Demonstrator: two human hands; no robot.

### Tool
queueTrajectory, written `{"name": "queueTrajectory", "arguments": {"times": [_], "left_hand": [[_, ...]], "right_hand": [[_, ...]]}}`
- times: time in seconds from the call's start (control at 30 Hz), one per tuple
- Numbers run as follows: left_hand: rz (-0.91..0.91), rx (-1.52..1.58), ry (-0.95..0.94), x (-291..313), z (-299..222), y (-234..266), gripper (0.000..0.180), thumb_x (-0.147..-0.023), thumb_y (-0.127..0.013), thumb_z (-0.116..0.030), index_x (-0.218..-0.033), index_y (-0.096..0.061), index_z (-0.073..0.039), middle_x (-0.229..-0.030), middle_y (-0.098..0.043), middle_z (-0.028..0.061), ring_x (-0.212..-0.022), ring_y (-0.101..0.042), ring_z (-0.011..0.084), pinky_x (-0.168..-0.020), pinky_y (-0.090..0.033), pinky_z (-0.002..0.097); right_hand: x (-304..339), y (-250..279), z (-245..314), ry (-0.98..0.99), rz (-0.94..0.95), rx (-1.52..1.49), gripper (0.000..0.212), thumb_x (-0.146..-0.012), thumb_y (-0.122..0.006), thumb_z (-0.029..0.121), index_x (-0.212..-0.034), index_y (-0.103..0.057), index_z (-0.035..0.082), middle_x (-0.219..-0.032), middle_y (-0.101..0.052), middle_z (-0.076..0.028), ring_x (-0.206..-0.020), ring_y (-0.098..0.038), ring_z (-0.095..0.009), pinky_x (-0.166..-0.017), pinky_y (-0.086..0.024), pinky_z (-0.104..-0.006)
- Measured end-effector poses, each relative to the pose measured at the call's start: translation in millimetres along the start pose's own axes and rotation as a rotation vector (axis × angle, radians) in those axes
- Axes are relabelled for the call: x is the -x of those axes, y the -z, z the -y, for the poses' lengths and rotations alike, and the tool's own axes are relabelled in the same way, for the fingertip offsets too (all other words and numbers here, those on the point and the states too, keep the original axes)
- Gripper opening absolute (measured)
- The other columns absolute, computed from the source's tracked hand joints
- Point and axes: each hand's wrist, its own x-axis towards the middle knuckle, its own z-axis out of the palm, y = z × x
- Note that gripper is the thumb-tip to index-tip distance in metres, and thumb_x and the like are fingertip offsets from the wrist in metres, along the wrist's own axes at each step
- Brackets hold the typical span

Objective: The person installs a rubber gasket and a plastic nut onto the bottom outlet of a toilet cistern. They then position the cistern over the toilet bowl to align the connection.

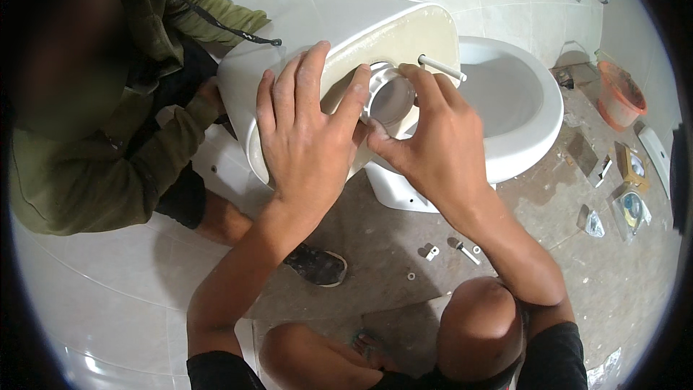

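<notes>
A white toilet tank is tipped over, its cream underside turned toward me. At the round outlet in this underside is a white plastic ring nut. My left hand has its index finger and thumb on the ring's left edge, its other fingers spread over the tank. With thumb and index finger, my right hand grips the ring from the right. A white plastic bolt sticks out of the underside just above my right hand. Behind the tank stands a white toilet bowl.
Another person in a green jacket sits close at the left, an arm by the tank. Small white fittings and a bolt lie on the floor. At right are an orange bucket, a small box and plastic packets.
</notes>
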Motion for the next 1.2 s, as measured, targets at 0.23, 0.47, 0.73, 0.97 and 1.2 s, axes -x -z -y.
{"name": "queueTrajectory", "arguments": {"times": [0.23, 0.47, 0.73, 0.97, 1.2], "left_hand": [[-0.011, 0.05, 0.002, -2.3, 0.2, -0.6, 0.041, -0.073, -0.081, -0.023, -0.113, -0.071, -0.023, -0.137, -0.052, 0.008, -0.124, -0.049, 0.0274, -0.11, -0.035, 0.0515], [0.09, 0.11, 0.027, -6.8, -4.5, 12.1, 0.062, -0.057, -0.091, -0.024, -0.116, -0.069, -0.02, -0.144, -0.045, 0.0061, -0.13, -0.044, 0.0271, -0.113, -0.032, 0.0546], [0.112, 0.091, -0.006, -5.0, -0.3, 8.1, 0.068, -0.055, -0.091, -0.027, -0.119, -0.067, -0.02, -0.143, -0.046, 0.0067, -0.128, -0.047, 0.0279, -0.112, -0.033, 0.0571], [0.137, 0.062, -0.025, -5.3, 0.6, 11.0, 0.074, -0.057, -0.091, -0.026, -0.124, -0.062, -0.021, -0.142, -0.046, 0.0075, -0.128, -0.047, 0.0297, -0.111, -0.034, 0.059], [0.173, 0.186, -0.002, -13.3, 5.1, 22.0, 0.084, -0.055, -0.091, -0.014, -0.131, -0.056, -0.015, -0.137, -0.05, 0.0097, -0.123, -0.051, 0.0321, -0.104, -0.04, 0.051]], "right_hand": [[7.8, -8.5, -10.1, -0.041, 0.04, -0.046, 0.076, -0.065, -0.084, 0.013, -0.135, -0.055, 0.008, -0.115, -0.059, -0.016, -0.094, -0.065, -0.035, -0.079, -0.056, -0.0439], [2.2, -3.0, -35.8, 0.439, -0.018, 0.147, 0.074, -0.068, -0.079, 0.006, -0.136, -0.052, 0.01, -0.121, -0.055, -0.016, -0.104, -0.057, -0.035, -0.085, -0.052, -0.0429], [-8.8, 6.3, -13.5, -0.055, 0.213, 0.139, 0.05, -0.084, -0.076, 0.038, -0.11, -0.062, -0.003, -0.076, -0.066, -0.022, -0.068, -0.067, -0.04, -0.063, -0.055, -0.0457], [-14.4, 23.3, -8.7, 0.022, 0.076, 0.183, 0.056, -0.083, -0.077, 0.039, -0.114, -0.059, -0.004, -0.081, -0.066, -0.023, -0.066, -0.068, -0.039, -0.058, -0.055, -0.0441], [-2.0, 9.8, -16.0, 0.062, 0.159, 0.082, 0.063, -0.079, -0.08, 0.028, -0.125, -0.05, -0.003, -0.103, -0.061, -0.023, -0.082, -0.069, -0.037, -0.062, -0.057, -0.0461]]}}
